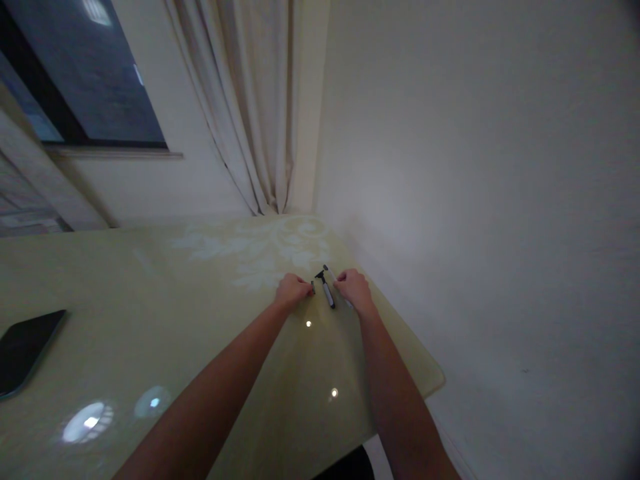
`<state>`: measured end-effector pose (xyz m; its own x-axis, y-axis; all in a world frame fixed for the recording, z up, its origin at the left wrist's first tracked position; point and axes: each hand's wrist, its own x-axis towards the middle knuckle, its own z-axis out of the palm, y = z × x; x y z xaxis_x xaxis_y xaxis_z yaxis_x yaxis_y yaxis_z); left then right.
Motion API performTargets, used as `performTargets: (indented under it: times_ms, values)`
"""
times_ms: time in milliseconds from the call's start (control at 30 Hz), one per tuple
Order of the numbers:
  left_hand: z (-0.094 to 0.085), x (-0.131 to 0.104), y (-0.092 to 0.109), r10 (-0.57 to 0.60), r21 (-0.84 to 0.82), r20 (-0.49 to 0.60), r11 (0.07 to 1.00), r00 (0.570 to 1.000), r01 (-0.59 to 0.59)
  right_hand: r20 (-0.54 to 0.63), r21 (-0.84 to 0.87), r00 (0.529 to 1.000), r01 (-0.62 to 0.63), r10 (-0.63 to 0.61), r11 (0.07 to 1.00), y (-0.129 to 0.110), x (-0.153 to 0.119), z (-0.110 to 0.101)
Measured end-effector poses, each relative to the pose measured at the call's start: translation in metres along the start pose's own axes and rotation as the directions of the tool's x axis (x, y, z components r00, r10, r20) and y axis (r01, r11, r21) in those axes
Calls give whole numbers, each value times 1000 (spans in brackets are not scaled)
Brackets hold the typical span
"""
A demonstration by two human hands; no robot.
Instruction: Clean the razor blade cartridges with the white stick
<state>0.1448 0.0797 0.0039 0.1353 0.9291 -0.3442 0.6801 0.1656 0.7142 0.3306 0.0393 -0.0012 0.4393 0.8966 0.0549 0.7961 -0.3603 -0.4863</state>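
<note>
Bare forearms, left [215, 393] and right [400, 393], reached from the near side over the glossy pale yellow-green tabletop [165, 320]; at the far left, a window [100, 73] with a dark frame stood above a pale sill, with part of a light curtain [45, 167] below and left of it; a dark, flat tablet-like device [27, 350] lay on the tabletop's left side, cut off by the view; right of the window, a long beige curtain [250, 107] hung in folds down to the table's far side, near a white floral pattern [270, 247] in the top; the left hand [293, 291] was nearly closed, its thumb and fingertips pinching a small dark piece [313, 288], too small to make out clearly; just right of that piece, between the two hands, was a razor [327, 292], its black T-shaped head to the far side and its grey-and-black handle slanting near and right; the right hand [353, 290] was mostly closed, fingers pinched on a slim pale stick [331, 273] whose dark rounded tip pointed far and left, near the razor's head; a plain pale wall [480, 187] rose along the table's right side.
</note>
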Motion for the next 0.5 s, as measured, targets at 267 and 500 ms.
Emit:
performTargets:
  times_ms: [267,500]
  values:
    - [7,3,2,-60,-34,96,997,994,63,23,-37,998,-56,57,998,-1,-2,-5]
    - [9,-2,3,-64,-126,126,989,990,80,33,-38,997,-64,65,997,1,0,-3]
